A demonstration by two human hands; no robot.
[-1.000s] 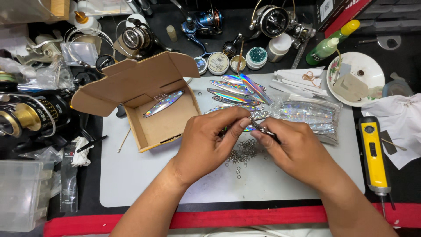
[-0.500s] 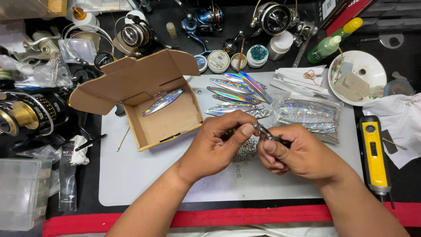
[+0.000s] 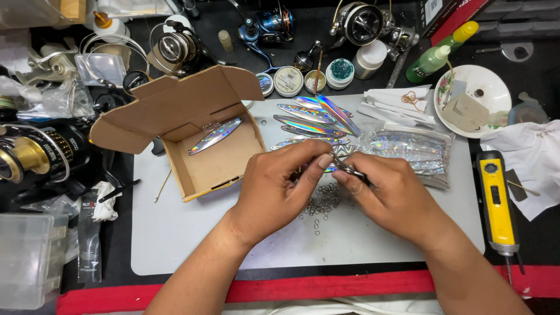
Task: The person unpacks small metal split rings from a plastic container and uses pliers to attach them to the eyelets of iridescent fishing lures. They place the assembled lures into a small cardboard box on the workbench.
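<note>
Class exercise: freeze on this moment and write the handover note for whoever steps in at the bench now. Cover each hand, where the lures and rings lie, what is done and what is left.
Left hand: fingertips pinched on a holographic lure, mostly hidden under the hands.
Right hand: holds small pliers at the left fingertips.
Split rings: loose pile on the grey mat, just below both hands.
Done, judging by the layout: one lure in the cardboard box.
Left: loose lures fanned on the mat behind the hands, and more in the clear bag. Whether a ring is already on the held lure cannot be seen.
</note>
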